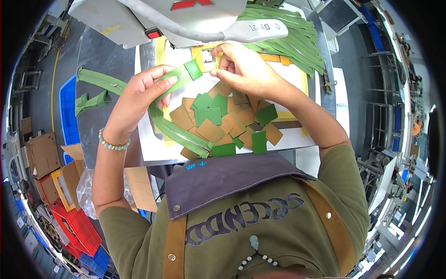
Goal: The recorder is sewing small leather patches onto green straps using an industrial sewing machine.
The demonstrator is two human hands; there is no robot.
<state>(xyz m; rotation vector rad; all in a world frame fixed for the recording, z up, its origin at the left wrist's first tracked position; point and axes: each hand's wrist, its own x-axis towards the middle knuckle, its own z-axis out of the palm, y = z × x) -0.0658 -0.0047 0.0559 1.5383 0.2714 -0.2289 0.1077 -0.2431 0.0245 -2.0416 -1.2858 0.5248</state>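
Observation:
My left hand (151, 86) pinches a green zipper (179, 76) near its end, where a green leather tab (193, 69) is fixed. The rest of the zipper hangs below my fingers in a loop toward the table's near edge. My right hand (234, 65) is beside the sewing machine's needle plate (207, 56), just right of the tab and apart from it. Its fingers are curled, with the thumb tip away from the index tip; whatever lies inside them is hidden. Loose green and tan leather pieces (208, 116) lie heaped beneath both hands.
The sewing machine head (186, 18) overhangs the work, with a grey handle-like piece (255, 30) across its front. A pile of green zippers (288, 39) lies at the back right. More green zipper (93, 100) rests at left, near a blue bin (68, 111).

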